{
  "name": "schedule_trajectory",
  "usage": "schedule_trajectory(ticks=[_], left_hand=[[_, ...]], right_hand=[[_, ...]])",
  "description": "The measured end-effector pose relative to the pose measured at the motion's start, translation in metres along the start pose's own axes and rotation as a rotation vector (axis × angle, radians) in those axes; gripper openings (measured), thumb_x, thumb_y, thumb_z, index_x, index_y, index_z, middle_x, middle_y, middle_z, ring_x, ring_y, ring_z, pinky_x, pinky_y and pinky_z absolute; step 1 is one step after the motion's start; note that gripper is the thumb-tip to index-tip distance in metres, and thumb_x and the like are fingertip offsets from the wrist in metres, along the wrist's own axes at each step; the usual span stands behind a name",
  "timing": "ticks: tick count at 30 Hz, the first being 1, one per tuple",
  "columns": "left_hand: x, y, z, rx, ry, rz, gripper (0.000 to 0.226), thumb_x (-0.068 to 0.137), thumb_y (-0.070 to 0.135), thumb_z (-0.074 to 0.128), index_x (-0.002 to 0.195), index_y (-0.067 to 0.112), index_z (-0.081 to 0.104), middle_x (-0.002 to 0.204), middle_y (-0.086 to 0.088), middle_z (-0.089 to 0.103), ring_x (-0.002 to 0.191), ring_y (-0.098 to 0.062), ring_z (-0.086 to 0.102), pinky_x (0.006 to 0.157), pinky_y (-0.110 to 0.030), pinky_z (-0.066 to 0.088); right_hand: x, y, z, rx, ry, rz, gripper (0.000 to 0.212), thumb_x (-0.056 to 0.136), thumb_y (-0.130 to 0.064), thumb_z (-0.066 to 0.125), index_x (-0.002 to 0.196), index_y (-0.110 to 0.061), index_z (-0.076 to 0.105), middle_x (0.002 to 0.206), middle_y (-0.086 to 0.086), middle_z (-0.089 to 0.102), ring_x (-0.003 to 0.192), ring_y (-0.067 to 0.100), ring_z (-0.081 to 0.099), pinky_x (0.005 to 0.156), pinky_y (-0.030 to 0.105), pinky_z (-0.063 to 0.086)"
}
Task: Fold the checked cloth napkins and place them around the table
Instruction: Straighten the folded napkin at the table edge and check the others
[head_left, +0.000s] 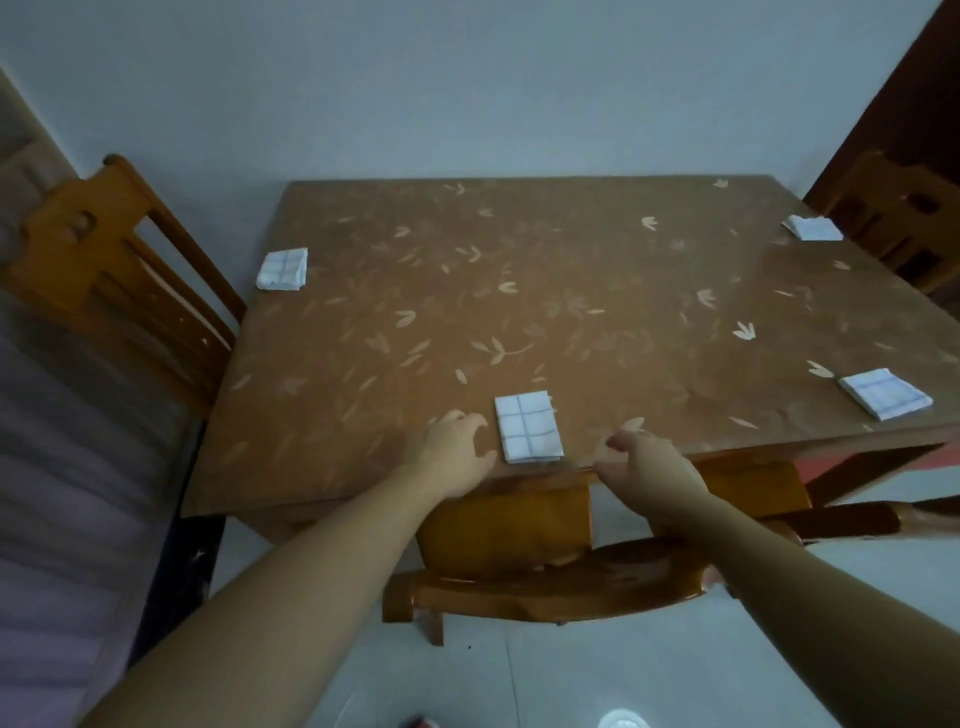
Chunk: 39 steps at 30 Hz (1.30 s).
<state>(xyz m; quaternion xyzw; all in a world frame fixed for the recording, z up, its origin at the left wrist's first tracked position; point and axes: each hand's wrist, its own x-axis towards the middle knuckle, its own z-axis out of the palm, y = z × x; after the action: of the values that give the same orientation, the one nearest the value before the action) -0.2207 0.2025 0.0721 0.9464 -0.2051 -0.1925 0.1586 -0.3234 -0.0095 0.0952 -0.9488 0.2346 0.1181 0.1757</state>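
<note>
White cloth crossed with thin blue lines lies between the two hands at the near edge of the worktop (467, 291). The left hand (457, 452) rests on the worktop just beside the near napkin (529, 427), its fingers loosely bent and holding nothing. Whether the thumb touches the cloth's left edge is unclear. The right hand (639, 462) sits at the worktop's edge, a little apart from the napkin's right side, with its fingers curled in. Nothing shows in them, and I cannot tell whether they nip the rim of the worktop's cover or are simply closed.

The napkin is folded into a small, flat rectangle of several layers. It should be light, limp and in no way fragile. Lifted by one corner, the layers would likely sag and fall open. A safer hold is across a folded edge, thumb under and fingers on top so that every layer is pinched together. A flat palm could also nudge it, since the glossy cover looks smooth enough for cloth to slide.

Further out, the right napkin (885, 401) lies skewed near the right corner, the left napkin (283, 269) sits by the left chair (119, 270), and the far napkin (813, 228) sits before the right chair (893, 223). With four folded napkins laid out, placement looks close to done.
</note>
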Motion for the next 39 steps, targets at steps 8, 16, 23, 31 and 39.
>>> schedule_trajectory(ticks=[8,16,23,31,39], left_hand=[[0.048,0.012,0.031,-0.082,-0.036,-0.089,0.046,0.093,0.038,0.055,0.137,0.025,0.048,0.143,-0.003,0.049,0.126,-0.028,0.048,0.102,-0.045,0.044],[0.109,0.017,0.048,-0.026,-0.132,-0.079,0.066,0.092,0.015,0.041,0.152,0.035,0.023,0.162,0.009,0.019,0.148,-0.021,0.023,0.114,-0.049,0.03],[0.122,0.014,0.05,0.009,-0.1,-0.04,0.055,0.092,0.016,0.047,0.145,0.028,0.039,0.152,-0.001,0.037,0.138,-0.027,0.033,0.109,-0.043,0.033],[0.09,-0.014,0.058,-0.118,0.034,-0.139,0.038,0.088,0.026,0.061,0.126,0.025,0.054,0.118,-0.002,0.056,0.108,-0.024,0.056,0.089,-0.043,0.05],[0.068,-0.01,0.073,-0.188,0.174,-0.169,0.023,0.089,0.029,0.066,0.11,0.023,0.061,0.099,0.004,0.063,0.094,-0.018,0.058,0.074,-0.036,0.051]], right_hand=[[0.075,0.005,0.039,0.04,-0.135,-0.047,0.038,0.096,-0.043,0.048,0.109,-0.011,0.064,0.1,0.006,0.067,0.083,0.021,0.062,0.064,0.029,0.048],[0.112,0.008,0.066,0.18,-0.203,-0.039,0.024,0.085,-0.041,0.062,0.099,-0.021,0.061,0.092,0.004,0.064,0.08,0.022,0.064,0.071,0.042,0.06],[0.132,0.006,0.069,0.193,-0.211,-0.093,0.018,0.082,-0.011,0.062,0.099,-0.016,0.067,0.088,0.004,0.067,0.085,0.023,0.063,0.081,0.042,0.056],[0.143,0.003,0.062,0.351,-0.014,-0.206,0.027,0.084,-0.004,0.059,0.109,-0.015,0.066,0.104,0.004,0.062,0.091,0.022,0.061,0.081,0.037,0.054],[0.101,0.022,0.085,0.21,-0.034,-0.268,0.039,0.077,-0.057,0.07,0.097,-0.027,0.054,0.087,-0.011,0.059,0.076,0.008,0.06,0.065,0.035,0.057]])
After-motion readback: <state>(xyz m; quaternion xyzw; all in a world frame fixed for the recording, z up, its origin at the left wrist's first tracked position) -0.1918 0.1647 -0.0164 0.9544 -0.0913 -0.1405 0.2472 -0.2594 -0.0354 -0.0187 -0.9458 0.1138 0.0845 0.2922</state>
